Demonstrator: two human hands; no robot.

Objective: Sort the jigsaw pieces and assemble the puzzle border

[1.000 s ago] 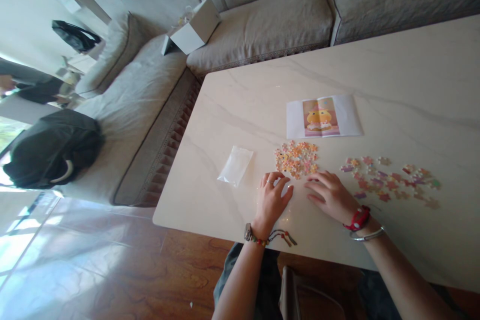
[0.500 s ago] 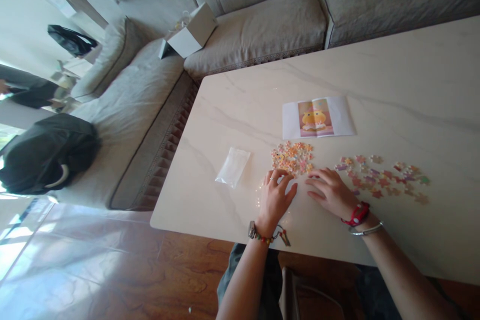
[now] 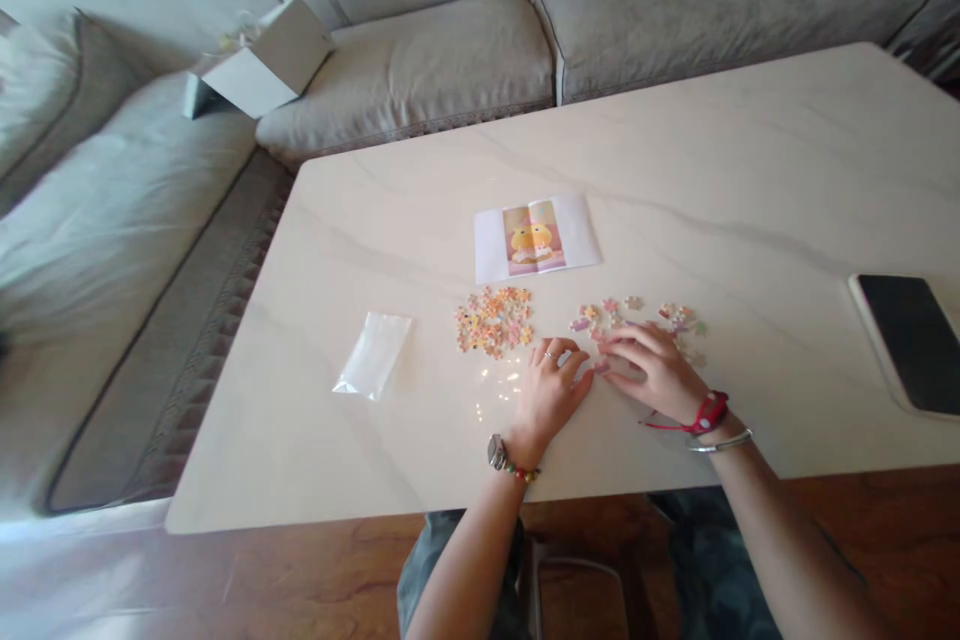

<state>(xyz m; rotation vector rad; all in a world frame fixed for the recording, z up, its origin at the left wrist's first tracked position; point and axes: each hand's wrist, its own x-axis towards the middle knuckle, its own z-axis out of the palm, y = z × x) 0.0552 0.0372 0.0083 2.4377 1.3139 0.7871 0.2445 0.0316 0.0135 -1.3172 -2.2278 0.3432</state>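
Many small jigsaw puzzle pieces lie in two groups on the white table. The dense left pile (image 3: 495, 320) is mostly orange, yellow and pink. Looser pieces (image 3: 589, 312) in pink, purple and green spread out on the right. My left hand (image 3: 553, 388) rests on the table between the groups, fingers bent and thumb apart, with nothing visible in it. Over the near side of the right group is my right hand (image 3: 651, 370), fingers stretched and parted, covering some pieces. A purple piece (image 3: 601, 367) shows by its fingertips, close to my left thumb.
Behind the pieces lies a creased paper with a printed picture (image 3: 534, 238) of a yellow figure. A clear plastic bag (image 3: 373, 355) is at the left, a phone (image 3: 913, 340) at the far right. A grey sofa (image 3: 450, 60) holding a white box (image 3: 270, 60) borders the table (image 3: 712, 150).
My view has swung right, bringing the phone in. Both hands have shifted right, away from the orange pile; the right one now reaches over the looser pieces.
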